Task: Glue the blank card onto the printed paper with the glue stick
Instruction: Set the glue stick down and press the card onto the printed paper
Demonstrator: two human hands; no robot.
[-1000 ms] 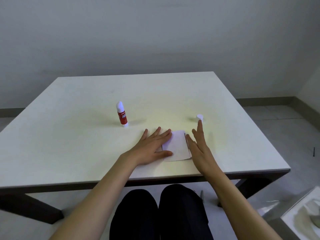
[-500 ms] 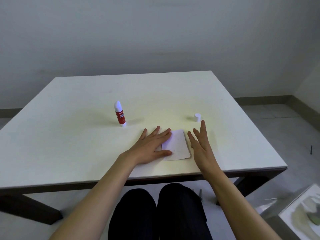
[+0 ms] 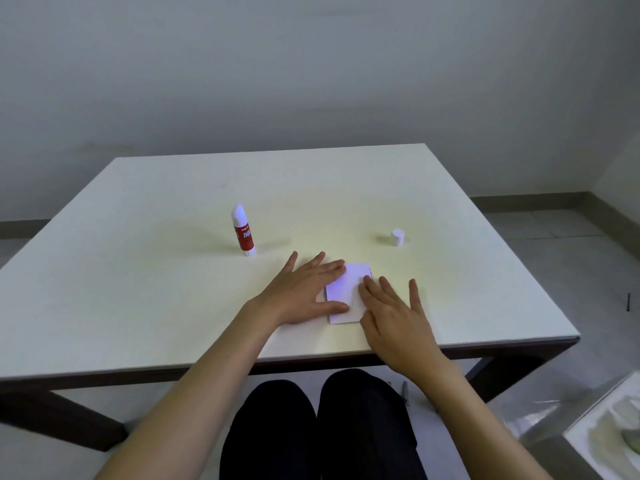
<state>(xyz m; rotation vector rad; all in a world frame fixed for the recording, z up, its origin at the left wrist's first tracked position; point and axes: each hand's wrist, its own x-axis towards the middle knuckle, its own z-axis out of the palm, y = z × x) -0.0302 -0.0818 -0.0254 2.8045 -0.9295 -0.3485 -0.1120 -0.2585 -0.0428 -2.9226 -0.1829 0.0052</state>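
A small white card (image 3: 347,289) lies flat near the table's front edge, and a thin edge of the paper under it shows along its right side. My left hand (image 3: 304,292) rests flat on the card's left part, fingers spread. My right hand (image 3: 394,311) lies flat on the card's right part, fingers spread. A red and white glue stick (image 3: 243,231) stands upright to the left, uncapped with its white glue out. Its white cap (image 3: 397,237) stands apart to the right, behind the card.
The white table (image 3: 138,306) has its front edge just below my hands and its right edge near the cap. A white and grey object (image 3: 602,434) sits on the floor at the lower right. My dark-trousered legs are under the table.
My right hand has moved left from beside the card onto its right part and now lies flat. My left hand has stayed on the card.
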